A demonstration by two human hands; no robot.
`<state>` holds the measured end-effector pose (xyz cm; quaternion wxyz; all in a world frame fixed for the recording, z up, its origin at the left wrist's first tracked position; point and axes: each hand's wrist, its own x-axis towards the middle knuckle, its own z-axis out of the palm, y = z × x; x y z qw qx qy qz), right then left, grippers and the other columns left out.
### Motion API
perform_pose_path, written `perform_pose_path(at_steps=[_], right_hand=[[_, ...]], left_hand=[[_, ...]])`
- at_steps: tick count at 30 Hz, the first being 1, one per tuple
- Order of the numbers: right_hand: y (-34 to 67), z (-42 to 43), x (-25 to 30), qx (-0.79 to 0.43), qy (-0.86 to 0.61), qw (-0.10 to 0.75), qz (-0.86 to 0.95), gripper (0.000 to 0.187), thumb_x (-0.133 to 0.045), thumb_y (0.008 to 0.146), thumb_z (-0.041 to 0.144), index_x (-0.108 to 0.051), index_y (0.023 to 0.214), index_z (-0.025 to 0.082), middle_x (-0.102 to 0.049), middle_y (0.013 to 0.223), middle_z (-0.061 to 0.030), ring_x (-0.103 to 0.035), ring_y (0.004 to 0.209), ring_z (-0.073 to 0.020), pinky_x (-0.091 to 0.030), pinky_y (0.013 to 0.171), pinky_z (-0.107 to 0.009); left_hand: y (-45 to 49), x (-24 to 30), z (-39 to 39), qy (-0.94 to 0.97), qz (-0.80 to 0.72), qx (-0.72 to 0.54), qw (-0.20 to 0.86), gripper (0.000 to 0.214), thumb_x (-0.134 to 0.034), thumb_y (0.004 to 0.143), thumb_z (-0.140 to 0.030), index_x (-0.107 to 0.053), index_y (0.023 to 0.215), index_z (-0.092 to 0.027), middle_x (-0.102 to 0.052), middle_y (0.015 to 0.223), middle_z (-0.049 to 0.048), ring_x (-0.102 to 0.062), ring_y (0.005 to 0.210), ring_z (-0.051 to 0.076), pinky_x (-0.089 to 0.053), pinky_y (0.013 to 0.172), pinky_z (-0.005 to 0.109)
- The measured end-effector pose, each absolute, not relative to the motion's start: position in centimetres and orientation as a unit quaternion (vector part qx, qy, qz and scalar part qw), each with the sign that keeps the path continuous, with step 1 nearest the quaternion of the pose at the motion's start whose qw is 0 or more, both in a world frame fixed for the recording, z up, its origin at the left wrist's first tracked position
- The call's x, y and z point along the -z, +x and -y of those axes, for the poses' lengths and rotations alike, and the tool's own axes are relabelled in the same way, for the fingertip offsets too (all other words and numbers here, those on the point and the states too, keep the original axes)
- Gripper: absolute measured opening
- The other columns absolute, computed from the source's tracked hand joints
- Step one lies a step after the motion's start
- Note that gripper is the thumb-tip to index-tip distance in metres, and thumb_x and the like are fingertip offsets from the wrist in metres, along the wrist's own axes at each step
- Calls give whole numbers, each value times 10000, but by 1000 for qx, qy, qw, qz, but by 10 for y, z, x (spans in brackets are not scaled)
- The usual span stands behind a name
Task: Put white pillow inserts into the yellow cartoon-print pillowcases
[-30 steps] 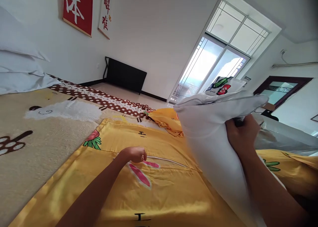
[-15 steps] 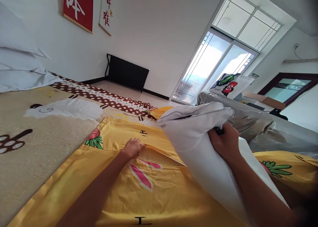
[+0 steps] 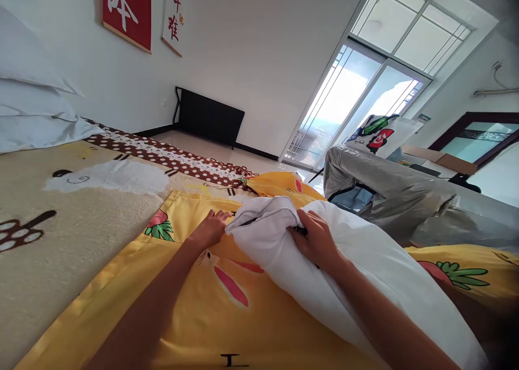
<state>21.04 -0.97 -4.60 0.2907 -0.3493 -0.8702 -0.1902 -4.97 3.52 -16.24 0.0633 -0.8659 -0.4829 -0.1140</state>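
A yellow pillowcase [image 3: 194,300] with rabbit and carrot prints lies flat in front of me. My left hand [image 3: 211,227] has its fingers curled on the pillowcase's opening edge. A white pillow [image 3: 275,246] is in the grip of my right hand [image 3: 318,239], bunched near one corner. That corner is beside my left fingertips and over the opening; whether any of it is inside, I cannot tell. Something small and dark shows by my right fingers.
Beneath lies a beige blanket [image 3: 73,219] with sheep prints. White pillows [image 3: 36,113] are stacked at the left. More yellow printed fabric [image 3: 284,183] lies beyond and at the right. A plastic-covered piece of furniture [image 3: 405,197] stands at the right, with a printed bag [image 3: 381,135] on it.
My right hand has brought the pillow's corner left and lower, over the pillowcase opening. My left hand has shifted slightly left and up. The view has turned a little.
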Motion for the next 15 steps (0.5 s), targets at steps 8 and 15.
perform_pose_path(at_steps=[8, 15], right_hand=[[198, 20, 63, 112, -361, 146, 914, 557, -441, 732, 116, -439, 1288, 157, -662, 826, -53, -572, 754, -205, -405, 724, -306], [182, 57, 54, 107, -316, -21, 943, 726, -422, 654, 32, -402, 1367, 169, -676, 826, -39, -600, 754, -202, -364, 739, -330]], left_hand=[[-56, 150, -33, -866, 477, 140, 49, 391, -360, 832, -51, -690, 979, -199, -576, 1226, 114, -535, 1076, 239, -393, 873, 398], [-56, 143, -30, -866, 477, 150, 32, 512, -348, 833, -44, -620, 1175, -312, -573, 1233, 99, -523, 1119, 238, -361, 912, 407]])
